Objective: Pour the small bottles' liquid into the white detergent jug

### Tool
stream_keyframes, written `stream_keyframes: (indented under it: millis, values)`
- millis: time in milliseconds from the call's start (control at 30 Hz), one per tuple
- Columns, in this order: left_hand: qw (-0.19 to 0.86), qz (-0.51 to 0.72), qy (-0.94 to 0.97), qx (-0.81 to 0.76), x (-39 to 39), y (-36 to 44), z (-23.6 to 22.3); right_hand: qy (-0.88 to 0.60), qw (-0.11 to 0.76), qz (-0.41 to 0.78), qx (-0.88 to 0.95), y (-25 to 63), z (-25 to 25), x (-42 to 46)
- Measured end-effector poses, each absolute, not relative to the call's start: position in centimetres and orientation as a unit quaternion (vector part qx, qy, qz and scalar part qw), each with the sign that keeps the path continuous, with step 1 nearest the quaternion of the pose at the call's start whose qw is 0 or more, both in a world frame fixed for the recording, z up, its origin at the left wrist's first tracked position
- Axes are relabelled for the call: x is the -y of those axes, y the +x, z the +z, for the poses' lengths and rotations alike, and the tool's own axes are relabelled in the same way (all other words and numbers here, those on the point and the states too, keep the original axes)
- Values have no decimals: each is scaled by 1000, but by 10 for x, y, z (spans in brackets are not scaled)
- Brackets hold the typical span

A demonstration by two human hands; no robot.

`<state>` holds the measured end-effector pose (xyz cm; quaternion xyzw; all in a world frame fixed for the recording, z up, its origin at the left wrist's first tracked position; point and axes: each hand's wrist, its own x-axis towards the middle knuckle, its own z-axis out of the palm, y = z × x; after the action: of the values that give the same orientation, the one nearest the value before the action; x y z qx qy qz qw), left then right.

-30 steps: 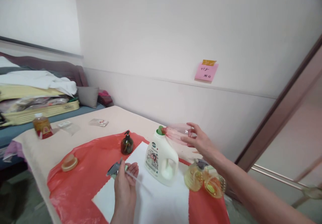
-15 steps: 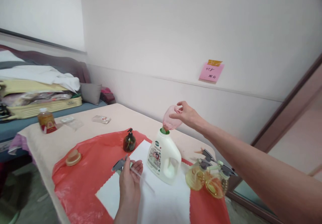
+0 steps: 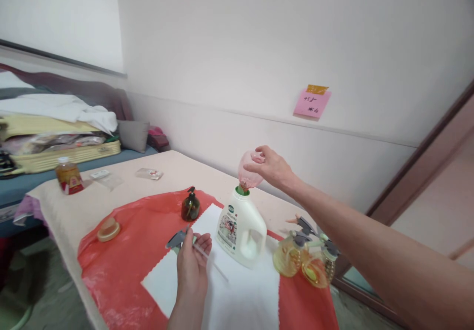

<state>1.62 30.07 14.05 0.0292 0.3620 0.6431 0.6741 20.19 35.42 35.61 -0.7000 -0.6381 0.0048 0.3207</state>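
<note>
A white detergent jug [image 3: 246,224] with a handle stands upright, its cap off and its green-rimmed mouth showing. Over that mouth, a pink see-through bottle [image 3: 247,169] is tipped neck down, and my right hand [image 3: 273,166] grips its upper end between thumb and fingers. A green piece sits at the jug's opening; whether it belongs to the bottle or the jug, I cannot tell. My left hand [image 3: 193,266], palm up, holds a grey trigger spray head [image 3: 177,239] under its thumb, with the thin tube pointing down to the right.
Two yellow spray bottles [image 3: 287,258] stand right of the jug. A dark pump bottle [image 3: 190,207] and a round wooden-looking brush [image 3: 108,229] rest on red plastic sheeting [image 3: 122,266]. White cloth [image 3: 240,295] lies beneath the jug. A drink bottle [image 3: 69,176] stands far left.
My right hand and the pink bottle have shifted slightly up and left, the bottle now more upright over the jug's mouth. My left hand keeps its hold on the spray head.
</note>
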Motion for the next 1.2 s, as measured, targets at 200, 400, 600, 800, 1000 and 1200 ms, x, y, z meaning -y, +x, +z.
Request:
stream_keyframes:
  millis: [200, 400, 600, 800, 1000, 1200]
  values:
    - [674, 644, 31, -362, -301, 21, 139, -684, 415, 28, 600, 225, 322, -314]
    - [676, 640, 46, -363, -300, 28, 136, -668, 557, 161, 465, 241, 237, -260]
    - [671, 637, 19, -380, -303, 31, 133, -526, 706, 379, 284, 218, 153, -207]
    - [645, 662, -21, -381, -311, 17, 131, -533, 697, 360, 316, 225, 88, -176]
    - [630, 674, -18, -385, -314, 14, 127, -555, 614, 339, 448, 230, 66, -166]
    - [664, 642, 28, -383, -299, 34, 130, -577, 568, 338, 480, 219, 69, -158]
